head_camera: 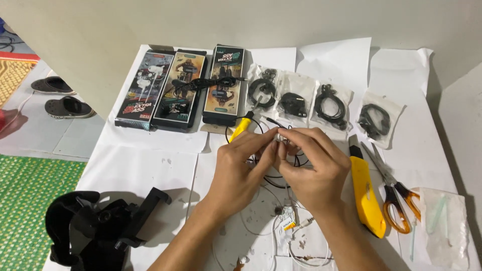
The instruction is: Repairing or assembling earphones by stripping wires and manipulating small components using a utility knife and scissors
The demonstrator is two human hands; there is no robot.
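Two hands pinch a wire

The left hand (pixel 240 170) and right hand (pixel 312 168) close their fingertips on a thin white wire (pixel 279 136); three long cardboard boxes (pixel 176 89) and four clear plastic bags (pixel 321 104) line the surface's (pixel 145 160) far edge.

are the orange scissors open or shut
Shut. The orange-handled scissors lie flat on the white paper beside the yellow utility knife, blades together in one narrow point, handle loops side by side.

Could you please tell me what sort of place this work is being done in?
Probably a home floor used as a makeshift earphone repair spot: white paper sheets spread on tiles, sandals beside them, and boxed earphones near scissors.
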